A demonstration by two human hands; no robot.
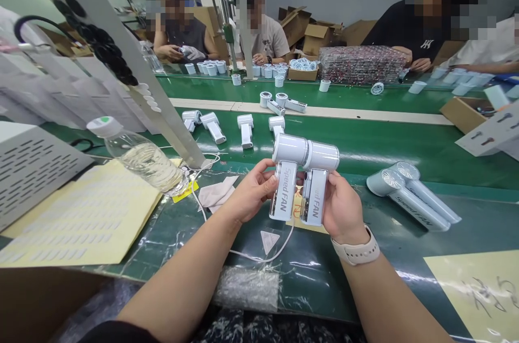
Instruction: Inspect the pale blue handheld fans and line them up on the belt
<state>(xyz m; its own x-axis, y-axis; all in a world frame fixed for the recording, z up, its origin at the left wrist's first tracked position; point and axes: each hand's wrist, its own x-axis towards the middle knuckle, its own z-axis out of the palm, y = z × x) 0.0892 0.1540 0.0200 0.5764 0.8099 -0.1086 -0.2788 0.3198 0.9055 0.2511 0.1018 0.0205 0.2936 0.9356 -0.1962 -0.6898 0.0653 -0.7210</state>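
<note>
Two white handheld fans marked "Speed FAN" are held up side by side over the near table. My left hand (259, 189) grips the handle of the left fan (288, 181), thumb on its near side. Around the right fan (318, 183) my right hand (344, 205) is closed, its fingers mostly hidden behind the handle. The two fan heads touch or nearly touch. To the right, two more fans (413, 202) lie on the table in a clear wrapping. Beyond my hands, several white fans (245, 131) lie on the green belt.
A clear bottle (140, 156), a yellow sticker sheet (81, 219) and a vented metal box (36, 170) stand at left. A slanted metal post (162, 121) rises there. A white cable (259, 260) loops under the fans. Co-workers (263, 29) sit across the belt (365, 140).
</note>
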